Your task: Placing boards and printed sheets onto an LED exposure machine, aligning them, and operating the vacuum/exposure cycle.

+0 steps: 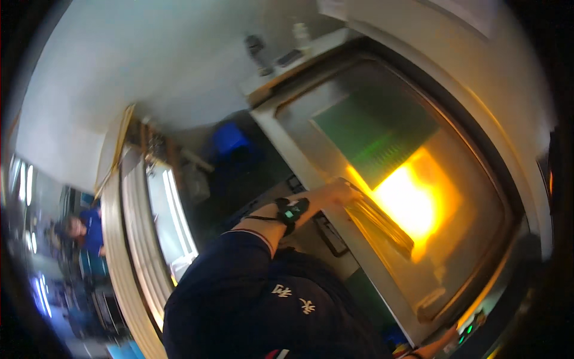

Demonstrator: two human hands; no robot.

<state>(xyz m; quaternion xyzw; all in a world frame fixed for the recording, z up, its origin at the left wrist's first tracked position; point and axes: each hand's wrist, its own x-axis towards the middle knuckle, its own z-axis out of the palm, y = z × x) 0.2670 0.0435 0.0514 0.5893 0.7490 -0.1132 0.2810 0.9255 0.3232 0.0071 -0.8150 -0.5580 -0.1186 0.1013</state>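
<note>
My left hand (344, 192) reaches in over the edge of a recessed glass-like bed (445, 278). It is closed at the left end of a long, ridged flat bar (382, 226), whose exact kind I cannot make out; the fingers are blurred. Beyond the bar, a strong yellow light (409, 200) glares on the bed. A green sheet (376, 128) with fine marks lies farther off, its near corner touching the glare. At the lower right, my right hand (445, 342) is beside a dark control panel (472, 330) with green lights; its fingers are hard to see.
A dark raised rim (454, 110) surrounds the bed. Small bottles (302, 37) and a dark flat object (289, 58) stand on the far ledge. On the left are a pale rail (128, 239), a blue bin (230, 139) and, farther away, another person (89, 230).
</note>
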